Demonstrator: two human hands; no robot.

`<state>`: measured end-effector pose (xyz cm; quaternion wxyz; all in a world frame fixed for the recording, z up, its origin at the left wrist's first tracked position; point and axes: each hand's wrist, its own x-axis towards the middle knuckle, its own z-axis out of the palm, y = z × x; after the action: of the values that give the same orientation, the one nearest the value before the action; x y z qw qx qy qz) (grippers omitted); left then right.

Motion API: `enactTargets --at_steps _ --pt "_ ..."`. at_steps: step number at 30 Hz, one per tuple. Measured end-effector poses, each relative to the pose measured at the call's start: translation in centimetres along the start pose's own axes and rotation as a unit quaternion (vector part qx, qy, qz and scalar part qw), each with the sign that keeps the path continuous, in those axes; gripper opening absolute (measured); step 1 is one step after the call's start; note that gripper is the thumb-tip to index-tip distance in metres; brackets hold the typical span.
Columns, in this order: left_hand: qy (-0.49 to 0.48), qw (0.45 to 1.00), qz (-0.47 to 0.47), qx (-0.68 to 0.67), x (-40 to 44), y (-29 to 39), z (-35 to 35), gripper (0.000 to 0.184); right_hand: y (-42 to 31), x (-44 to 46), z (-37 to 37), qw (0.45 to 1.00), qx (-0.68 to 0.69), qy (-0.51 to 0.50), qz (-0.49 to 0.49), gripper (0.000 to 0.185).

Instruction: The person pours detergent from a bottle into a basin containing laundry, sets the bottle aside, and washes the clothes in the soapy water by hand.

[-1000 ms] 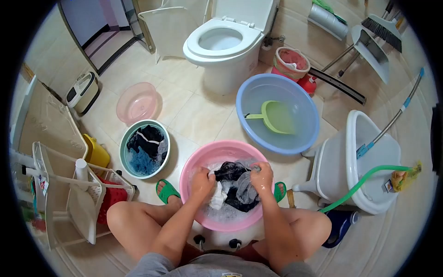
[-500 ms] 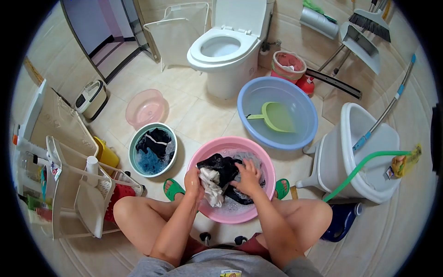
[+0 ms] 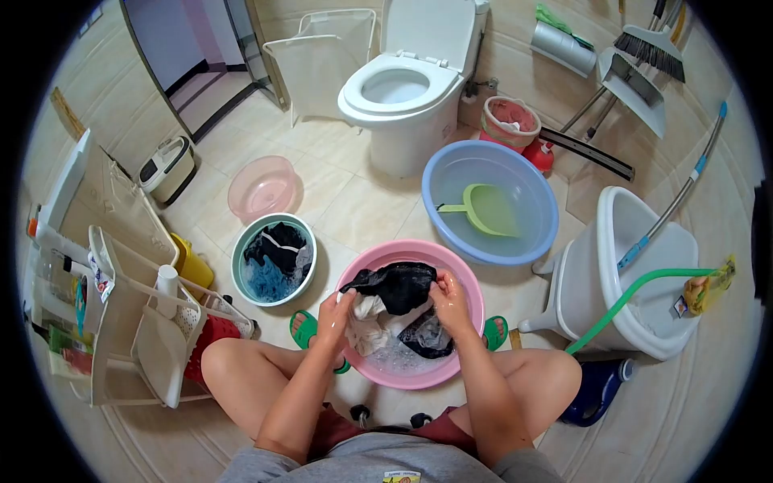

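Between my feet stands a pink basin [image 3: 469, 362] with soapy water and wet laundry. Over it my left hand [image 3: 336, 315] and my right hand [image 3: 451, 301] stretch a piece of black clothing [image 3: 396, 288], each pinching one side of it; its exact kind I cannot make out. Beneath it lies a white cloth [image 3: 371, 332], close to my left hand. A dark and grey wet garment [image 3: 427, 332] rests in the suds below my right hand.
A green-rimmed basin [image 3: 238, 286] holds dark and blue clothes. Behind stands a blue basin [image 3: 431, 181] of water with a green scoop [image 3: 488, 211]. A white tub [image 3: 660, 338] is on the right, a shelf rack [image 3: 101, 322] on the left, a toilet [image 3: 403, 105] at the back.
My hands have spread the black clothing between them and raised it. The white cloth, beside my left hand before, now lies lower in the basin. The camera view has shifted slightly.
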<state>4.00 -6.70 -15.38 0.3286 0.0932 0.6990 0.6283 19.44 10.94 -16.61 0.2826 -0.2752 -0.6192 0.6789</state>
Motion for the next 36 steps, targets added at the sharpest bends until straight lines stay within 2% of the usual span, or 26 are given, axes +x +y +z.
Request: enactTargets --at_steps 4,7,9,11,12,14,17,19,20,21,22,23,24,25,26,27,28,29,30,31,33,36 --pt "-0.007 1.000 -0.023 0.006 -0.8 1.0 -0.1 0.029 -3.8 0.2 1.6 0.999 0.019 0.009 -0.033 0.011" --pt "0.026 0.999 0.013 -0.022 -0.9 1.7 -0.1 0.033 -8.5 0.7 2.1 0.996 0.074 0.013 -0.045 0.011" --pt "0.066 0.996 -0.021 -0.059 -1.9 3.6 0.5 0.036 -11.5 0.7 1.9 0.994 0.053 0.015 -0.092 0.011" --pt "0.081 0.994 -0.024 -0.073 -1.1 2.0 0.2 0.037 -13.6 0.7 1.2 0.993 0.066 0.029 -0.095 0.011" --pt "0.090 0.996 -0.003 -0.025 -0.7 1.0 -0.1 0.037 -14.1 0.7 0.8 0.991 0.080 0.041 -0.099 0.011" --pt "0.093 0.992 0.048 0.065 1.2 -3.6 -1.2 0.043 -13.3 1.1 -0.3 0.986 0.113 0.065 -0.102 0.010" --pt "0.041 0.989 0.032 0.136 -0.6 -2.4 -0.2 0.042 -9.8 2.3 -1.1 0.972 0.184 0.117 -0.090 0.009" --pt "0.045 0.987 0.007 0.156 -0.8 -1.9 0.0 0.040 -6.9 2.9 -1.9 0.954 0.223 0.194 -0.046 0.009" --pt "0.065 0.967 0.065 0.238 -0.4 -2.4 -0.2 0.036 -4.7 3.4 -2.6 0.954 0.223 0.194 -0.043 0.009" --pt "0.083 0.936 0.122 0.318 -0.1 -2.8 -0.2 0.034 -2.2 3.8 -3.5 0.972 0.106 0.212 -0.004 0.014" --pt "0.082 0.936 0.120 0.319 0.1 -3.0 0.0 0.034 -1.4 3.9 -3.8 0.974 -0.012 0.225 0.034 0.020" --pt "0.092 0.921 0.144 0.350 0.3 -3.3 0.2 0.033 -0.5 3.8 -4.0 0.974 -0.013 0.225 0.037 0.020" --pt "0.101 0.903 0.167 0.382 0.3 -3.1 0.6 0.037 -0.2 3.5 -3.6 0.967 -0.170 0.190 -0.020 0.028" --pt "0.100 0.904 0.162 0.384 0.4 -3.0 1.1 0.037 0.1 3.2 -3.2 0.933 -0.321 0.146 -0.076 0.036" --pt "0.091 0.902 0.215 0.364 0.7 -2.9 1.9 0.045 1.3 3.1 -2.8 0.938 -0.320 0.104 -0.087 0.051" --pt "0.082 0.897 0.267 0.343 0.7 -2.5 2.5 0.054 2.1 2.8 -2.4 0.939 -0.319 0.102 -0.081 0.051" --pt "0.081 0.898 0.263 0.344 0.7 -2.3 3.0 0.054 2.7 2.5 -2.0 0.905 -0.411 0.047 -0.095 0.053" --pt "0.046 0.842 0.305 0.443 0.8 -2.2 3.5 0.059 3.4 2.2 -1.8 0.861 -0.498 -0.009 -0.108 0.055" --pt "0.009 0.773 0.341 0.535 0.9 -2.2 3.7 0.063 4.2 2.0 -1.6 0.848 -0.517 -0.043 -0.113 0.058" --pt "0.007 0.774 0.337 0.536 1.2 -2.7 3.8 0.063 5.0 1.9 -1.6 0.848 -0.516 -0.046 -0.109 0.058" --pt "-0.081 0.755 0.329 0.562 2.1 -4.3 4.0 0.061 6.0 1.9 -1.4 0.841 -0.525 -0.067 -0.115 0.058" --pt "-0.074 0.763 0.310 0.563 3.4 -5.9 4.4 0.059 6.6 2.7 -0.8 0.827 -0.555 -0.049 -0.074 0.055"
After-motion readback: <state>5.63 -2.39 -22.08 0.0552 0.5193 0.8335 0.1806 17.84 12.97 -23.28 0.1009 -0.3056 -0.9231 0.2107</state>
